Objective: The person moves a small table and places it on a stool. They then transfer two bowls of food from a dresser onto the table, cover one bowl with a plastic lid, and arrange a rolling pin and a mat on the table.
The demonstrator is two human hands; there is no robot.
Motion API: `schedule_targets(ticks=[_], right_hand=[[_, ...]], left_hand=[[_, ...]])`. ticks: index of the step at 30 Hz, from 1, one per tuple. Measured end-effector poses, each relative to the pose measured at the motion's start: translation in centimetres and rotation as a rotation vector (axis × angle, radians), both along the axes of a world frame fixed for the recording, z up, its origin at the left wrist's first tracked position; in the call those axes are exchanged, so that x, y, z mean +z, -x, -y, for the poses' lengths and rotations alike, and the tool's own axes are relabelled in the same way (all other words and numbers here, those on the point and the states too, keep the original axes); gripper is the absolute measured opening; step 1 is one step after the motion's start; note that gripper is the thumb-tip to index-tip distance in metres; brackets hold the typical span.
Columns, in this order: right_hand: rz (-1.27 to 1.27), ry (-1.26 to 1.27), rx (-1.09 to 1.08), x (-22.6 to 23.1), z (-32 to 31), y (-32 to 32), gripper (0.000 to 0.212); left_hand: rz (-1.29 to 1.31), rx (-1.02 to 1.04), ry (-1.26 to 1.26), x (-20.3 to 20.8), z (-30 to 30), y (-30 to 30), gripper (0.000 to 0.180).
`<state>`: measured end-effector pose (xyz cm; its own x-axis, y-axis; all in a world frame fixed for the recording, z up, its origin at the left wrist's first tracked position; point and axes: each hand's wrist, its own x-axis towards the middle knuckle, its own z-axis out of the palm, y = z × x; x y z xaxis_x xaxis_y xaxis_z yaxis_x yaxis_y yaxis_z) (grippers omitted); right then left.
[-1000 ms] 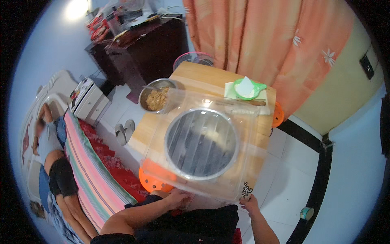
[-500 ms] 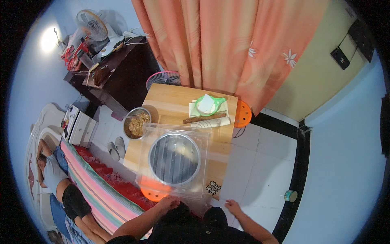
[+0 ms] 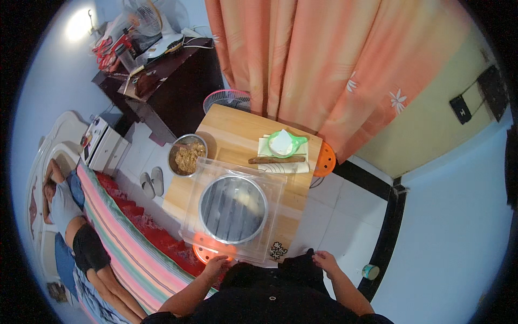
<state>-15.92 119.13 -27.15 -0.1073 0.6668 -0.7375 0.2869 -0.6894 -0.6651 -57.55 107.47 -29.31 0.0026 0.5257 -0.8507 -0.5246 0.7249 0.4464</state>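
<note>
Grip, left hand (image 3: 218, 264): fingers part-curled, positioned near the orange stool (image 3: 208, 255); whether anything was held could not be told. Grip, right hand (image 3: 325, 261): fingers bent, positioned just off the table's (image 3: 226, 121) near right corner; contents likewise could not be told. Round metal pan (image 3: 218, 216): located toward the table's near left edge, framed by clear plastic sheet (image 3: 273, 216); dark bands inside were directed roughly front to back. Brown wooden rod (image 3: 277, 160): laid left to right on pale cloth (image 3: 294, 168). Black wall-hung bag (image 3: 457, 103): marked in white.

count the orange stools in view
2: one stool at the far right of the table, another at its near left, partly behind the clear plastic sheet. More may hide underneath.
</note>
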Motion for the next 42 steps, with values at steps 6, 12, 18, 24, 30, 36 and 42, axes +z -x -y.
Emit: schedule_targets(ticks=[6, 12, 18, 24, 30, 36, 42], right_hand=[[-0.079, -0.090, 0.076, -0.2, -10.6, -3.6, 0.028], [-0.205, -0.173, 0.393, 1.1, -19.0, -5.1, 0.027], [-0.249, -0.327, 0.789, 0.0, -20.9, 1.1, 0.034], [0.027, -0.906, 1.274, 2.3, -18.8, 7.1, 0.048], [0.303, -1.376, 1.585, 0.9, -21.1, 14.4, 0.051], [0.470, -1.333, 1.962, 2.9, -21.1, 15.7, 0.038], [0.109, -1.321, 1.638, 5.7, -19.9, 14.2, 0.050]], left_hand=[[-0.056, 0.299, -0.079, 1.1, 0.4, -7.7, 0.031], [-0.224, 0.756, -0.090, -1.9, -2.2, -15.8, 0.039], [-0.374, 0.940, 0.237, -2.6, -5.7, -17.7, 0.048], [-0.369, 0.688, 0.071, -6.4, -3.5, -16.9, 0.047], [-0.400, 0.665, 0.060, -5.2, -4.0, -16.1, 0.037], [-0.535, 0.787, 0.080, -4.0, -0.9, -14.1, 0.025], [-0.581, 0.712, -0.182, -1.9, 3.1, -12.4, 0.015]])
